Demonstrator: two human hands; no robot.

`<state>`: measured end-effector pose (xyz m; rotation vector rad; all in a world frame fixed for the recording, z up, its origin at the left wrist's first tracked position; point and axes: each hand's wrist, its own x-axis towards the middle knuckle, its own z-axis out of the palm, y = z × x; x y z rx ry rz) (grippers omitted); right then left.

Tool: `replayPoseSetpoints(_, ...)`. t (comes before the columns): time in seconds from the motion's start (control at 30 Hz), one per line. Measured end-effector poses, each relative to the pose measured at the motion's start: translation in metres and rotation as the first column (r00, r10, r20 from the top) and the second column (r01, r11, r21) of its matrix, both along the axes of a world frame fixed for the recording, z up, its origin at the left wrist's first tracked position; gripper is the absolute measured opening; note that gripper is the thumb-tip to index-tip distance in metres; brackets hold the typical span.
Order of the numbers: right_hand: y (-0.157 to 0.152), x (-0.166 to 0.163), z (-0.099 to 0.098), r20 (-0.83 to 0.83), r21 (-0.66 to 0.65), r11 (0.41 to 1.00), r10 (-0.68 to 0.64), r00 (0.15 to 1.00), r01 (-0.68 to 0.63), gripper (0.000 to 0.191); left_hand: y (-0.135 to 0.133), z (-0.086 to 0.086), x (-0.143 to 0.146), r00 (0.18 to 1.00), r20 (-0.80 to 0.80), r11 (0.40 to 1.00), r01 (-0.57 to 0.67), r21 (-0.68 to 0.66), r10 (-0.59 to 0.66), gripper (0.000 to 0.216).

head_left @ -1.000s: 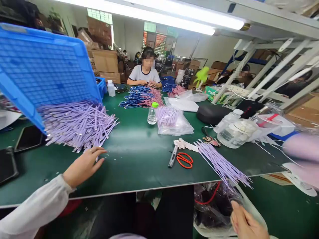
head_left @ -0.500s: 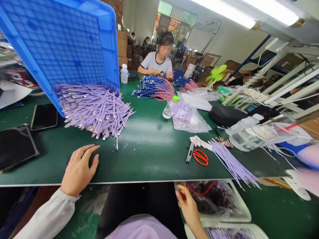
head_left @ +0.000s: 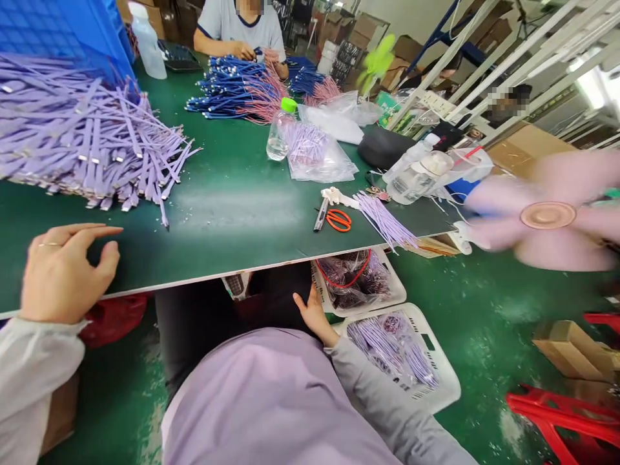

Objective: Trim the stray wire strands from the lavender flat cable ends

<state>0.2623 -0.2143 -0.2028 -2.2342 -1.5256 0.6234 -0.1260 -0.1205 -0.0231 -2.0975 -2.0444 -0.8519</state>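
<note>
Note hands well apart and seemingly empty: the left hand [head_left: 68, 271] at the near edge of the counter [head_left: 232, 223], fingers loosely bent, thumb clear of them; the right hand [head_left: 314, 314] down below that edge, thumb and fingers spread, beside a white basket [head_left: 399, 294] with a bag in it, cannot tell whether touching. Find the purple cables [head_left: 82, 135] heaped on the counter beyond the left hand, close against a blue crate [head_left: 104, 35], pointing many ways. Likely to tangle or slide if tugged from underneath or swept by a sleeve. Watch even more for the small purple bundle [head_left: 385, 219] at the right, with tips poking past the edge; easy to knock into the basket or onto the floor through a careless upward brush of the right arm. Beware the orange-handled scissors [head_left: 339, 220] and box cutter [head_left: 321, 214] beside that bundle, liable to nick skin or cable if reached for blindly. Keep loose ends from the pink fan [head_left: 547, 216], blurred as if spinning. Mind also the green-capped bottle [head_left: 278, 135], apt to tip against the bagged cables [head_left: 307, 143] if bumped.
</note>
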Motion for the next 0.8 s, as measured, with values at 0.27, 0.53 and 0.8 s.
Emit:
replayPoseSetpoints(0.27,-0.032,-0.017,0.026,-0.076,0.033,0.998,0.058,0.995,-0.055,0.062,0.008,0.010,0.004,0.994,-0.082,0.998,0.067,-0.021,-0.068,0.043)
replayPoseSetpoints(0.53,-0.002,-0.022,0.162,-0.469,0.122,0.906,0.412,0.781,-0.405,0.034,0.047,0.033,0.015,0.974,-0.185,0.985,0.105,-0.138,-0.129,0.044)
replayPoseSetpoints(0.8,0.087,-0.026,0.205,-0.112,0.560,0.764,0.454,0.884,-0.321,0.025,0.131,0.035,0.070,0.984,-0.176,0.983,0.003,-0.182,-0.035,0.057)
